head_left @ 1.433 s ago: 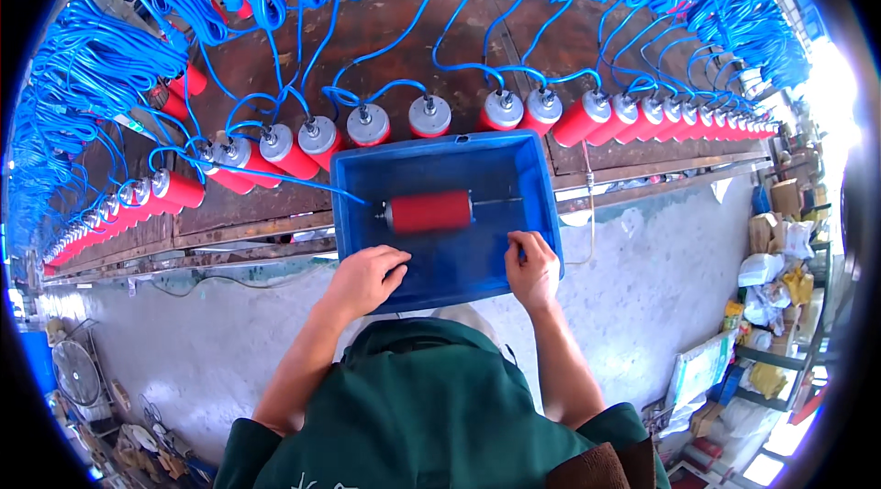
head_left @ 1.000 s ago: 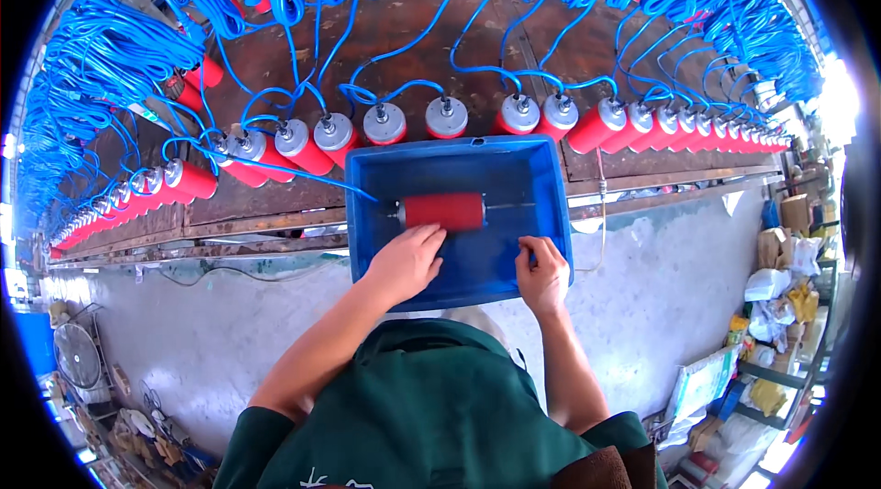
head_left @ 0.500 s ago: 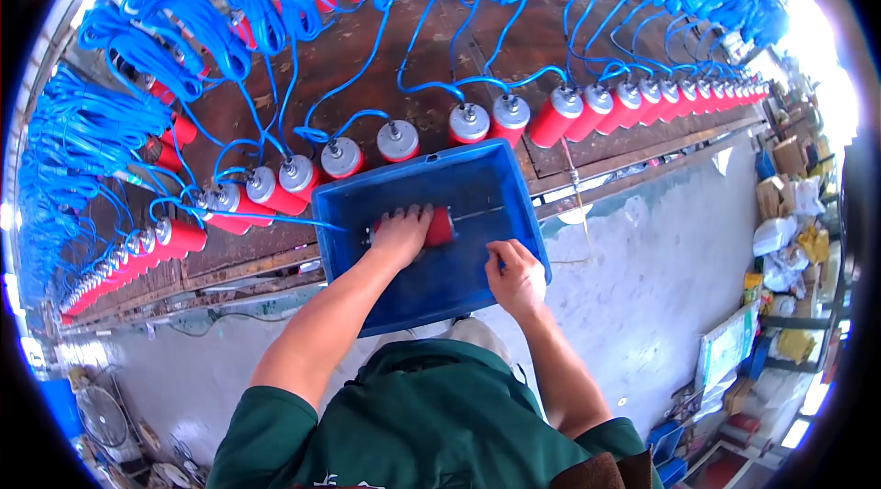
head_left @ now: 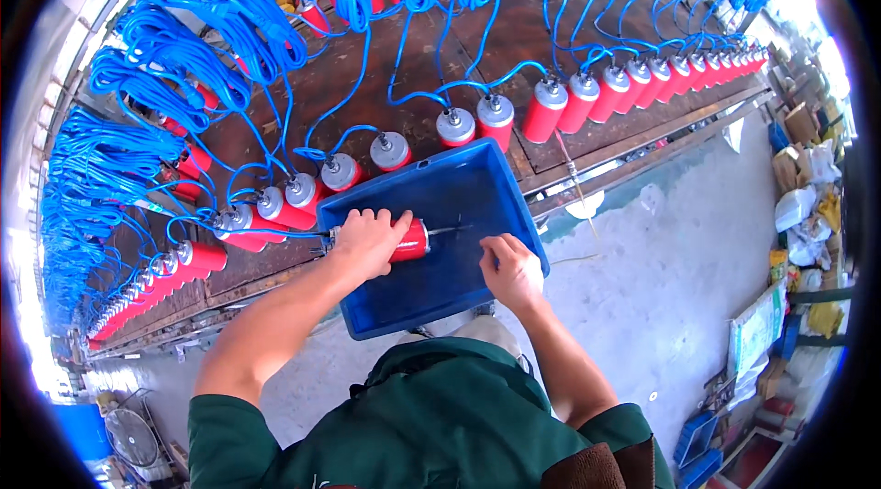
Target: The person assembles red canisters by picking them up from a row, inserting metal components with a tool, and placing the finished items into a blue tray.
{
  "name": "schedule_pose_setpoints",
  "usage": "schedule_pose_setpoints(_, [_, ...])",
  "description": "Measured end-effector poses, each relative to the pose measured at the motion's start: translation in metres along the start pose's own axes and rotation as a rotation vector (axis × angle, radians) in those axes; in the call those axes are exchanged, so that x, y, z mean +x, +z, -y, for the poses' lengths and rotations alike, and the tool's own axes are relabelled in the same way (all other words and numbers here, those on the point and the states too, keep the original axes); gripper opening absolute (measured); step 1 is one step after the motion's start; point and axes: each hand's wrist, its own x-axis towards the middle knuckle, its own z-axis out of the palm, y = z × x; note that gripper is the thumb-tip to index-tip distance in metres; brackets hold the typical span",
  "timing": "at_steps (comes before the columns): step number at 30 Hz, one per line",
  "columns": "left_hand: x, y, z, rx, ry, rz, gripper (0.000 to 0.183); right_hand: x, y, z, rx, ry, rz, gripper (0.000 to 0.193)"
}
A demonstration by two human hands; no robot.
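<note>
Fan (head_left: 131,434) stands at about eight o'clock in the view, with bundled blue cords (head_left: 110,159) at nine to ten. Standing cans (head_left: 202,256), red with grey tops, line the near edge of the brown table (head_left: 418,67), their row running round toward two o'clock. One blue cord (head_left: 294,234) comes in over the nine o'clock side of the blue tub (head_left: 440,305). There the left hand (head_left: 367,241) has its fingers wrapped round a red can (head_left: 410,243) lying sideways, a thin rod (head_left: 448,229) pointing from it toward three o'clock. The hand hides whether the can touches the tub wall. At the tub's four o'clock, the right hand (head_left: 514,273) hangs with fingers curled narrow; whether they pinch anything cannot be told. The can could slip and drop, I judge, if its surface is slick, since only one hand grips it. A snagged cord could tug it or upset a neighbour, and the rod could catch the tub if tilted.
</note>
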Motion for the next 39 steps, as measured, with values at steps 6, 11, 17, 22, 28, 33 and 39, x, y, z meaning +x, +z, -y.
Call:
schedule_pose_setpoints(6, [-0.039,-0.01,0.011,0.033,-0.053,-0.008,0.104,0.007,0.004,0.003,0.1,0.135,0.072,0.017])
schedule_pose_setpoints(11, [-0.07,0.002,0.021,-0.01,-0.087,-0.053,0.104,0.036,0.034,0.001,0.046,0.029,0.342,0.036])
schedule_pose_setpoints(17, [-0.102,0.03,0.04,-0.041,-0.034,-0.247,0.11,0.089,0.058,0.011,0.548,0.415,1.137,0.041])
schedule_pose_setpoints(22, [-0.116,0.06,0.053,-0.14,-0.071,-0.394,0.103,0.087,0.065,0.043,0.515,-0.066,0.862,0.029])
schedule_pose_setpoints(28, [-0.125,0.083,0.063,-0.225,-0.098,-0.439,0.106,0.08,0.057,0.071,0.128,-0.526,0.552,0.045])
schedule_pose_setpoints(33, [-0.124,0.092,0.067,-0.284,-0.108,-0.482,0.104,0.104,0.052,0.078,0.539,0.499,1.124,0.06])
schedule_pose_setpoints(39, [-0.116,0.09,0.064,-0.316,-0.12,-0.472,0.106,0.103,0.061,0.078,-0.195,-0.198,0.901,0.047])
